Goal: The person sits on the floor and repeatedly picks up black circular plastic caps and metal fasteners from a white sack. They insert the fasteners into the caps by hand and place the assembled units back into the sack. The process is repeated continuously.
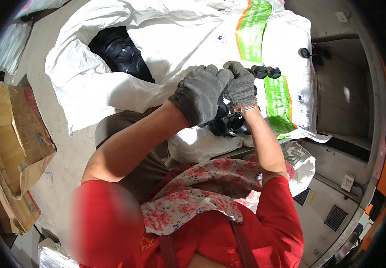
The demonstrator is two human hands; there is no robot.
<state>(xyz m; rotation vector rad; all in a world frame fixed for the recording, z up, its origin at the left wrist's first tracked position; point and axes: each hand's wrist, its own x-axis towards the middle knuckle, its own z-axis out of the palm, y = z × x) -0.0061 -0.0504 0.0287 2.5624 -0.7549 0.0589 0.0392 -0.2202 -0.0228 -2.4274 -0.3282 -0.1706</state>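
Black round parts point(218, 127) loose at 6 o'clock from the hands. Left hand point(204, 91) and right hand point(240, 85) meet, fingers curled; can't tell what's gripped. Short row point(260, 72) at 2 o'clock, probably done. Remaining, I'd judge: loose ones, plus black pieces point(123, 53) in white sack point(79, 67), 10 o'clock.

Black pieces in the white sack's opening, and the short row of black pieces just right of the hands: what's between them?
In the head view, a stretch of white sacking, then the gray-gloved left hand and right hand.
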